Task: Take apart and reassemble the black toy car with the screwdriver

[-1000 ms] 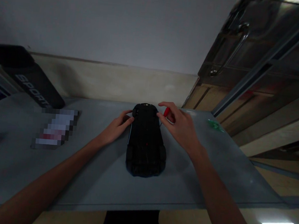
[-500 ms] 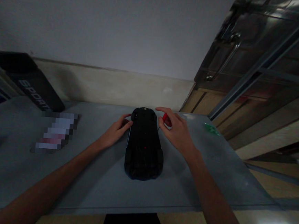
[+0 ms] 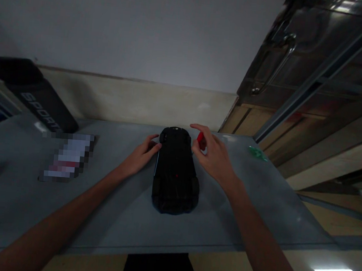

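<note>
A black toy car (image 3: 176, 172) lies upside down on the grey table (image 3: 105, 225), its wheels and underside facing up. My left hand (image 3: 142, 154) rests against the upper left side of the car, with thumb and fingers at its edge. At the car's upper right side, my right hand (image 3: 212, 152) holds a small red-handled tool (image 3: 201, 140) between curled fingers, with the index finger stretched out above it. A thin shaft seems to run from the red part towards the car's side; its tip cannot be made out.
A dark box marked SPORT (image 3: 45, 104) leans at the back left, near a blurred-out flat object (image 3: 69, 157). Green crumpled plastic (image 3: 257, 153) lies on the right. The wall (image 3: 139, 103) runs behind the table, and a metal post (image 3: 296, 107) stands at the back right.
The view has shifted slightly. My right index finger is raised a little more and more of the red handle shows. My left hand keeps its place at the car.
</note>
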`<control>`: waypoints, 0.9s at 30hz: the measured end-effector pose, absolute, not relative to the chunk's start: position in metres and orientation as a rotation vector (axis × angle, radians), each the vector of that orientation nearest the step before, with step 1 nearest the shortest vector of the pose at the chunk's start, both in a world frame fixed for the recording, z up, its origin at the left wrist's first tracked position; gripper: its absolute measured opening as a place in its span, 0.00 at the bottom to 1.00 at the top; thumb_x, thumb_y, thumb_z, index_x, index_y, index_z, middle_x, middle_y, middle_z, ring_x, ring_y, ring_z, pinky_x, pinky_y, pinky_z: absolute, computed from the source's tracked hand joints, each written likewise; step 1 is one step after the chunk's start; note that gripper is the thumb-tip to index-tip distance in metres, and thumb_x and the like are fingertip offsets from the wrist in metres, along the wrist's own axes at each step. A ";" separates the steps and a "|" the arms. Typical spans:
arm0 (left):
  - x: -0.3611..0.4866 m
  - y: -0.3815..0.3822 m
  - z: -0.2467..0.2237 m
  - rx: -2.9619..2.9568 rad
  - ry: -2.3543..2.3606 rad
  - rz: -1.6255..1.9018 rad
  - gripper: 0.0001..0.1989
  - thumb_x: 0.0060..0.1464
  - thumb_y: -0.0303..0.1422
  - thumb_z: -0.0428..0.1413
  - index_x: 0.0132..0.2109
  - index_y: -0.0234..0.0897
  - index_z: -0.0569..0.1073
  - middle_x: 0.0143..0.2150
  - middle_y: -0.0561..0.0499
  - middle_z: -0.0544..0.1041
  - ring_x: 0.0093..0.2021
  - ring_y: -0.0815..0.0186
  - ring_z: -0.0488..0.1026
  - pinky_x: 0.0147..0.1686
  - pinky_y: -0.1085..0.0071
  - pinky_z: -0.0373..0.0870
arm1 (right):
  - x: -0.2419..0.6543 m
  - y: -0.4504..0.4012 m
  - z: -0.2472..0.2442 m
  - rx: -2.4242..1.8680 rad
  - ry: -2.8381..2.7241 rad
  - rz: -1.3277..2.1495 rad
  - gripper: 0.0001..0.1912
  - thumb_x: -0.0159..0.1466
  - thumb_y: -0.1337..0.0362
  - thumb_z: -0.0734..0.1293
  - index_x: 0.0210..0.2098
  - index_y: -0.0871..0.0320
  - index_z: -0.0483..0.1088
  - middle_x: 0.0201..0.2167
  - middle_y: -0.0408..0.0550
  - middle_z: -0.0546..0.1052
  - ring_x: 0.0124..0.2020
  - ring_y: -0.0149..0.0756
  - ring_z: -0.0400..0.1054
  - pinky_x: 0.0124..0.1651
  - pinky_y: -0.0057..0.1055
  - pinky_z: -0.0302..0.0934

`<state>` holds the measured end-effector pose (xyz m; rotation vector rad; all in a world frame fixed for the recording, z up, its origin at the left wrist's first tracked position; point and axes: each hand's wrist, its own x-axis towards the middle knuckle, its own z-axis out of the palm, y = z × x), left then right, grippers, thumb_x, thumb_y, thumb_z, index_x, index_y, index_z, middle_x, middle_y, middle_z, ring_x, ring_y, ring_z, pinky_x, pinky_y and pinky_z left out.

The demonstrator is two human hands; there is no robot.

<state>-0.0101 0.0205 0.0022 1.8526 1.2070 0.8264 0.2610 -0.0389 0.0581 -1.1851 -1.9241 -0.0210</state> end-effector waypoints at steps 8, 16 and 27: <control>-0.011 0.018 0.005 1.845 1.185 0.829 0.36 0.75 0.53 0.52 0.78 0.36 0.65 0.63 0.36 0.86 0.66 0.45 0.82 0.72 0.46 0.71 | 0.261 -0.040 0.059 -1.246 -1.901 -0.101 0.16 0.79 0.59 0.66 0.63 0.48 0.77 0.30 0.41 0.78 0.31 0.40 0.72 0.42 0.35 0.65; -0.010 0.018 0.006 1.841 1.203 0.793 0.36 0.76 0.50 0.51 0.79 0.33 0.62 0.67 0.32 0.85 0.67 0.45 0.82 0.73 0.45 0.70 | 0.260 -0.037 0.057 -1.139 -1.929 -0.082 0.18 0.77 0.64 0.65 0.64 0.51 0.76 0.35 0.44 0.80 0.35 0.41 0.74 0.47 0.37 0.68; -0.012 0.020 0.004 1.856 1.175 0.825 0.35 0.75 0.53 0.52 0.77 0.37 0.65 0.63 0.36 0.86 0.65 0.46 0.83 0.71 0.45 0.72 | 0.261 -0.039 0.061 -1.158 -1.955 -0.100 0.18 0.80 0.61 0.65 0.65 0.50 0.78 0.36 0.46 0.83 0.36 0.41 0.75 0.52 0.39 0.71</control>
